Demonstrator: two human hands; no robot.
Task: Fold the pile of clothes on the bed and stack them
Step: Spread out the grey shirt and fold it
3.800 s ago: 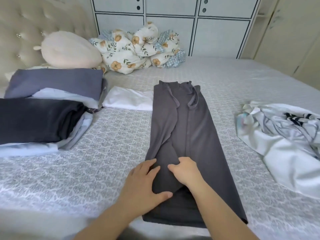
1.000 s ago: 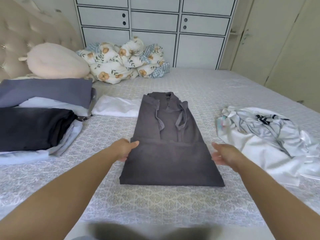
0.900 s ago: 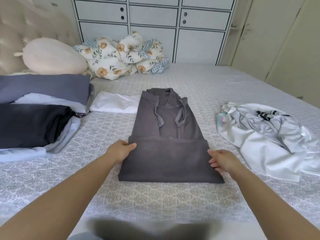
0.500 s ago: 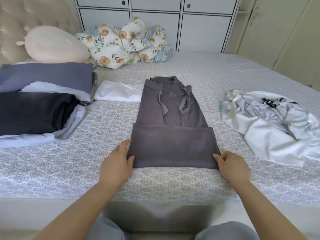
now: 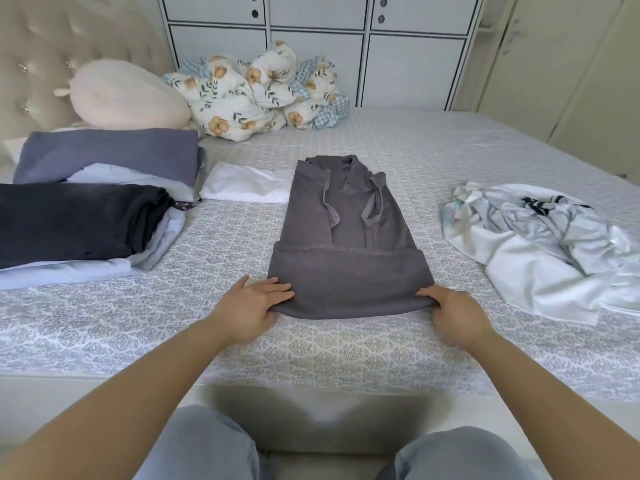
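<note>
Both hands pinch grey garment [image 5: 349,271] corners — lifting.

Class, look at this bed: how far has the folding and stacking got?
Done: a stack of folded dark and pale clothes lies at the left. In hand: the left hand and right hand grip the near corners of the half-folded grey garment. Left: the crumpled white printed garment at the right is unfolded.
</note>
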